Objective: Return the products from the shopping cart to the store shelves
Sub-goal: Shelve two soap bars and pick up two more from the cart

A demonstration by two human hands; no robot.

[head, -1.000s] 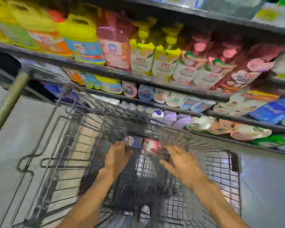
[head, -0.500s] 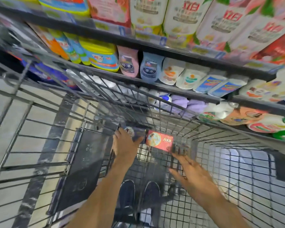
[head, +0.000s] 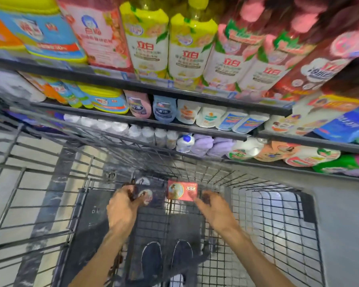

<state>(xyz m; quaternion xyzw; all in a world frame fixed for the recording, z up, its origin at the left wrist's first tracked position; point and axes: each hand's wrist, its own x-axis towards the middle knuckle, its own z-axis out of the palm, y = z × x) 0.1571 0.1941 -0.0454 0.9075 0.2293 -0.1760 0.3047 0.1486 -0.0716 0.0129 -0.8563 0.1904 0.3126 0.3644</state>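
Two hands: both reach down into the wire shopping cart (head: 267, 220), seen from the head camera
Left hand (head: 122, 210): fingers curled round the near left end of a dark purple pack (head: 147, 193), gripping it
Dark purple pack: low in the cart at its far end, with a round pale picture on its face (print too blurred to read)
Right hand (head: 214, 210): fingers curled at the right edge of a red pack (head: 181, 190), pinching it; the fingertips themselves are smeared by blur
Red pack: just right of the dark purple one, the two side by side and nearly touching, both above the cart's mesh floor
Shoes (head: 166, 259): a dark pair visible through the mesh, between the forearms
Store shelves (head: 174, 93): three dark tiers beyond the cart's far wall
Top tier: tall yellow-capped and pink-capped detergent bottles (head: 147, 44)
Middle tier: smaller pink, blue and white pouches (head: 164, 110)
Bottom tier: white bottles, purple packs and coloured refill bags (head: 201, 143)
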